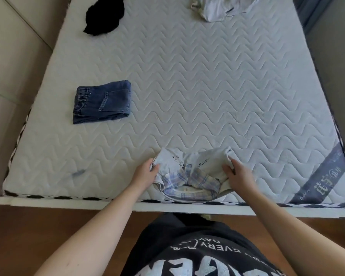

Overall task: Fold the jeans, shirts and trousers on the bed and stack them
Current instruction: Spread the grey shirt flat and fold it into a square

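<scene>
A small pale shirt (195,166) with a plaid collar and small dark prints lies partly folded at the near edge of the bed (187,86). My left hand (145,173) pinches its left side, and my right hand (237,173) pinches its right side. Folded blue jeans (102,101) lie on the left of the mattress. A crumpled black garment (104,15) sits at the far left. A heap of light grey clothes (221,7) lies at the far edge, partly cut off by the frame.
The quilted white mattress carries a grey label band (319,176) at its near right corner and a small blue stain (79,172) near left. Beige panels run along the left side, a dark wall along the right. Wooden floor lies below the bed's white frame.
</scene>
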{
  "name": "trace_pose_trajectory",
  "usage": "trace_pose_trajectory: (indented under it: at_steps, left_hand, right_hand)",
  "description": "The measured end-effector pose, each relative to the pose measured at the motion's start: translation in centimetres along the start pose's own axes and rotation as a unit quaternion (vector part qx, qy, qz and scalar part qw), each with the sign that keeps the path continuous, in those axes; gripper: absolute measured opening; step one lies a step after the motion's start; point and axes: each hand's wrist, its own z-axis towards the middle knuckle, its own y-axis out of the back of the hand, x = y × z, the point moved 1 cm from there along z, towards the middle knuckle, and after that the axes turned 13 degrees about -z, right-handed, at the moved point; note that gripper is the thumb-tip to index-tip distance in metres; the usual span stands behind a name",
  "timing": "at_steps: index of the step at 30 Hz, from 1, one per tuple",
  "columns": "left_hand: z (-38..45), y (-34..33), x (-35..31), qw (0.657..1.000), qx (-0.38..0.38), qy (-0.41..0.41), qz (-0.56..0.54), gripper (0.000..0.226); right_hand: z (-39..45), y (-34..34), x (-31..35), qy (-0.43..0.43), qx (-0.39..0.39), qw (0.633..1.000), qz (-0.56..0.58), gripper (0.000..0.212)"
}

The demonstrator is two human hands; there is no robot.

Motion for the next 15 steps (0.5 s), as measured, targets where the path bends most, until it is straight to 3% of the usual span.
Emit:
trace_pose_trajectory:
  at_steps: [2, 4, 15]
  left_hand:
    - [-0.9, 0.5, 0.0, 1.000, -0.015, -0.001, -0.004, 0.008]
    - [-1.7, 1.2, -0.2, 0.999, -0.029, -0.004, -0.016, 0.007]
    - [-3.3, 11.0, 2.0, 0.989, -0.124, 0.015, -0.075, 0.009]
  right_hand:
    - [0.0, -0.1, 0.7, 0.009, 0.017, 1.000, 0.013, 0.038]
    - [0.1, -0.1, 1.8, 0.024, 0.024, 0.999, 0.012, 0.044]
    - [2.3, -2.8, 12.7, 0.087, 0.068, 0.994, 0.004, 0.043]
